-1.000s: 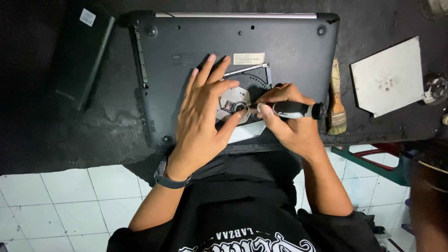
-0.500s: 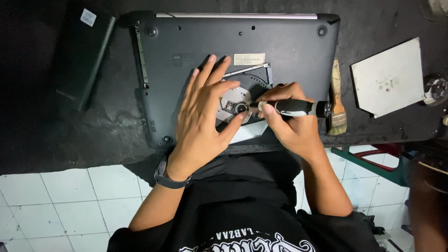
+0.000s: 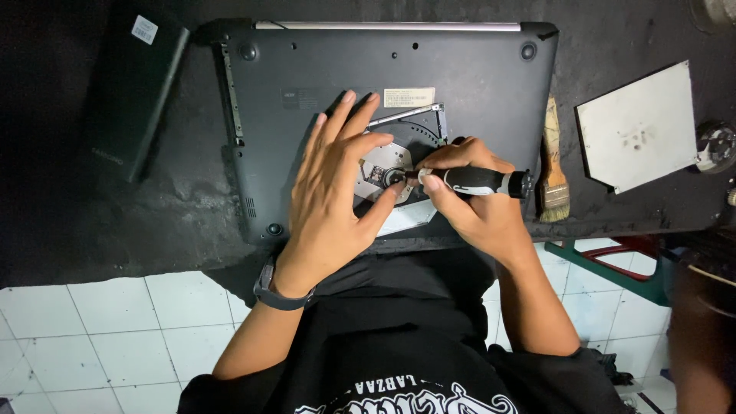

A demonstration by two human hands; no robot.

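A dark grey laptop (image 3: 460, 84) lies bottom side up on a black bench. An optical drive tray (image 3: 379, 170) with a round hub sticks out of its near edge. My left hand (image 3: 337, 192) lies flat over the tray and the laptop base, fingers spread, thumb beside the hub. My right hand (image 3: 475, 203) grips a black-handled screwdriver (image 3: 479, 182) held sideways, its tip at the hub. A dark watch (image 3: 277, 291) sits on my left wrist.
A flat black case (image 3: 134, 88) lies at the left of the bench. A paintbrush (image 3: 552, 165) rests right of the laptop, and a white square plate (image 3: 640, 126) beyond it. Below the bench are white floor tiles and a green-and-red stool frame (image 3: 613, 257). Another person's arm shows at the right edge.
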